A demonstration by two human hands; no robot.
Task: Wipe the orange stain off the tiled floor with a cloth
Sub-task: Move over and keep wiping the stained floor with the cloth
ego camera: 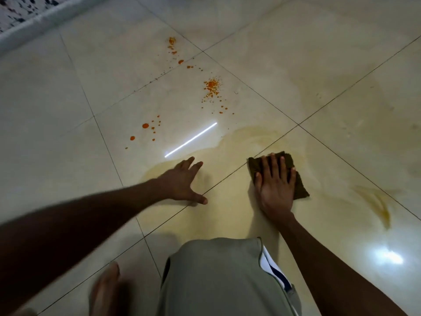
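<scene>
Right hand [276, 190], fingers straight and close together, presses the cloth [282, 172] flat beneath them at centre frame; orange stain [210, 87] lies well above. Left hand [184, 181], fingers spread, rests on the tiled floor [68, 99].

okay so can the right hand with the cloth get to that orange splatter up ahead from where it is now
Probably yes. The right hand presses flat on the cloth, and only bare tile lies between it and the orange splatter. The arm would need to stretch forward, perhaps with a lean.

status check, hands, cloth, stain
Right hand flat on brown cloth; left hand open on floor. Orange spots unwiped. Nothing blocking.
</scene>
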